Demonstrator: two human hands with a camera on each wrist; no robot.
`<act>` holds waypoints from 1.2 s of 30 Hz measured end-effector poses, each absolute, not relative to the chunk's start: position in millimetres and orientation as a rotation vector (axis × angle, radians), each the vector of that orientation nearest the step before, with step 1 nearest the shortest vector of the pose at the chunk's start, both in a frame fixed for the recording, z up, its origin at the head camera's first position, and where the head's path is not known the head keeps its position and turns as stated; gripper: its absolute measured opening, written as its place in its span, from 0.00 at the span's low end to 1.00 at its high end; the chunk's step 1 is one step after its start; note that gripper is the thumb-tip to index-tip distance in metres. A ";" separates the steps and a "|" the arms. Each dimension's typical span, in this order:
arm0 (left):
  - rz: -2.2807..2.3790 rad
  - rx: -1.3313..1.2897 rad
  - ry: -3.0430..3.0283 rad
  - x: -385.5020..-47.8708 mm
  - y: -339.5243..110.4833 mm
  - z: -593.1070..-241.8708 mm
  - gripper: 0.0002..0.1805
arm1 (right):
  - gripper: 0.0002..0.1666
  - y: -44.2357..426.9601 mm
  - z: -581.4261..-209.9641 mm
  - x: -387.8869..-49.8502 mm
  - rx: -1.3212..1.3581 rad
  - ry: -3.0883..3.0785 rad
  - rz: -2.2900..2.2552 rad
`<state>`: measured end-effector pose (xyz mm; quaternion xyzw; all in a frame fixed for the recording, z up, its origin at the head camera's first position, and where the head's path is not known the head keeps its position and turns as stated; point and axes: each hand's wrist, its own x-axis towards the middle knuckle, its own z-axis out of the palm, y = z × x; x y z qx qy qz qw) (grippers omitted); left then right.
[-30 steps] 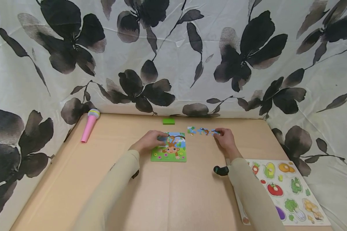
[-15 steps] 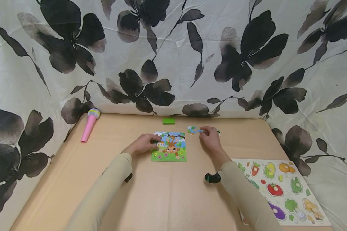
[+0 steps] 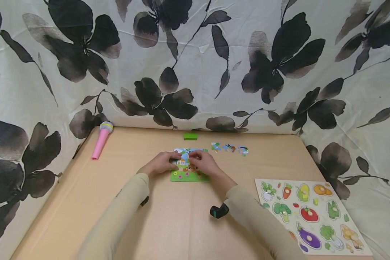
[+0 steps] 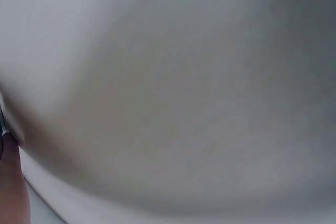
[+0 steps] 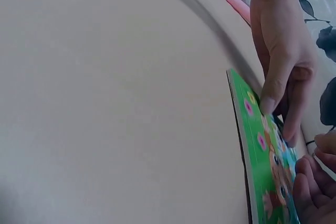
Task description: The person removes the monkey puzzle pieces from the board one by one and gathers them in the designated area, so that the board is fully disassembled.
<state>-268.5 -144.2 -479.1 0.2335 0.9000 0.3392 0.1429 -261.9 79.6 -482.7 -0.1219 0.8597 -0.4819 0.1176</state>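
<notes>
"What's farthest left?"
"A pink toy microphone (image 3: 102, 141)."
"Then?"
"My left grip (image 3: 160, 162), thumb and fingers parted, touching the monkey jigsaw puzzle (image 3: 183, 174), flat on the surface (image 3: 169, 216)."
"Next?"
"My right grip (image 3: 204, 162), fingers bunched over that puzzle; I can't tell whether they pinch anything."
"Beyond?"
"Loose jigsaw pieces (image 3: 229, 147) near it, then, closer to me, a vegetable picture board (image 3: 320, 219)."

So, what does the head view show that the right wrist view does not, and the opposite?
Only head: the vegetable board, both sleeves, the green block and the loose puzzle pieces. Only right wrist: no new object, just a close side angle on the monkey picture. Shared: that picture, the left hand, the right hand, the pink microphone, the floral cloth and the tabletop.
</notes>
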 end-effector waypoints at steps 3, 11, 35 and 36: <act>0.979 0.689 2.602 -268.7 -144.8 -480.5 0.25 | 0.17 69.4 -486.1 -265.3 -0.356 2.460 -1.434; 0.967 0.693 2.633 -269.4 -146.0 -481.8 0.24 | 0.16 58.2 -491.7 -271.1 -0.298 2.437 -1.376; 0.954 0.750 2.604 -270.3 -148.2 -484.6 0.29 | 0.19 47.3 -480.4 -272.8 -0.551 2.692 -0.913; 0.954 0.748 2.604 -270.7 -148.1 -484.8 0.29 | 0.19 47.0 -480.1 -272.9 -0.542 2.689 -0.906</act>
